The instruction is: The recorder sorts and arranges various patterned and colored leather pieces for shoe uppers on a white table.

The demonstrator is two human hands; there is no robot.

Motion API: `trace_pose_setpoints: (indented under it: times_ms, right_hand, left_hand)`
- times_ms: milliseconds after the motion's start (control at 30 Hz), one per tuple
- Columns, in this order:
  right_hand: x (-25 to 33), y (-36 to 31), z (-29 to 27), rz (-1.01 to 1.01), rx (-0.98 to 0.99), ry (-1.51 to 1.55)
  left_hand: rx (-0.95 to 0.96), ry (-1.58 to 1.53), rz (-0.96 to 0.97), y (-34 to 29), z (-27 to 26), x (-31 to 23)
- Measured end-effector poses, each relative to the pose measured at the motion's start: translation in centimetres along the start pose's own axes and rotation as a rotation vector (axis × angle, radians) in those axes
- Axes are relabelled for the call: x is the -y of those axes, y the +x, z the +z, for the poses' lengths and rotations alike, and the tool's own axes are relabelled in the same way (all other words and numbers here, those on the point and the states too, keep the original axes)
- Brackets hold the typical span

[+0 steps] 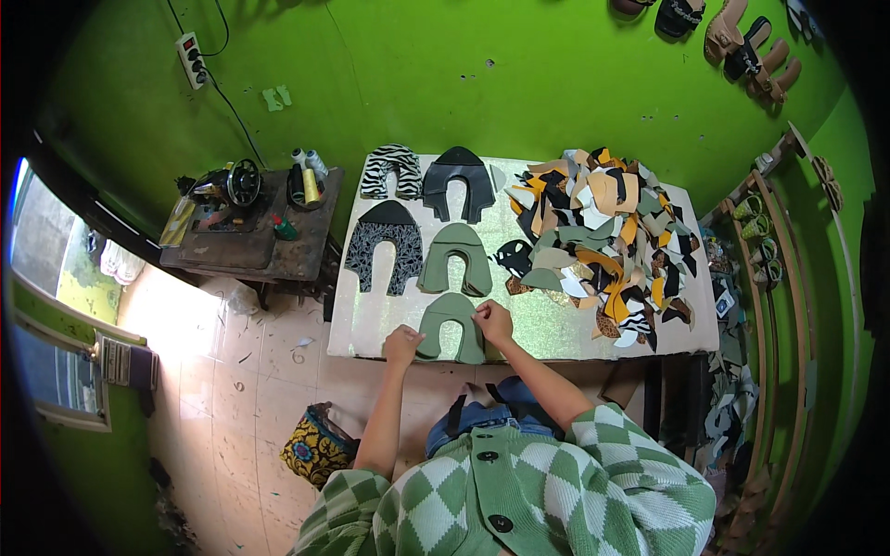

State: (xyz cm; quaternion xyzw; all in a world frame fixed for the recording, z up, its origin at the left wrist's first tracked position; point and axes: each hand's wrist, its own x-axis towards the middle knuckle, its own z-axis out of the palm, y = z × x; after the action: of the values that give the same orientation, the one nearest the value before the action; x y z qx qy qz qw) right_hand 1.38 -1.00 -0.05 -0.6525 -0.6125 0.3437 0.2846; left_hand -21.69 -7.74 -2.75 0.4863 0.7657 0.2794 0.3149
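Note:
At the table's front edge lies a sage-green, U-shaped shoe upper piece, its rounded end pointing away from me. My left hand is closed at its left leg, fingertips on the edge. On the opposite side my right hand pinches near the right edge. Just beyond sits a stack of similar green uppers. Left of that stack is a black-and-grey patterned upper stack with a plain black top. Farther back are a zebra-striped upper stack and a black upper stack.
A big heap of multicoloured cut scraps covers the right of the pale table. To the left, a sewing machine stands on a dark wooden table with thread cones. A patterned bag rests on the floor.

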Motion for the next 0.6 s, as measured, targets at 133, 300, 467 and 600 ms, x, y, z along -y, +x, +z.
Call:
trace_pose_setpoints:
  times_ms: [133, 300, 467, 600]
  right_hand:
    - [0.2, 0.0, -0.3, 0.036, 0.070, -0.008]
    - [1.7, -1.5, -1.5, -0.428, -0.031, -0.259]
    - [1.6, -3.2, -0.7, -0.693, 0.038, -0.427]
    - [0.7, -3.9, 0.1, -0.710, 0.132, -0.561]
  left_hand:
    - [-0.011, 0.116, 0.028, -0.5, -0.4, -1.0]
    - [-0.191, 0.222, 0.332, -2.1, -1.2, -5.0]
    - [-0.156, 0.420, 0.596, -2.2, 1.3, -5.5]
    - [-0.116, 0.517, 0.597, -2.1, 2.9, -4.6]
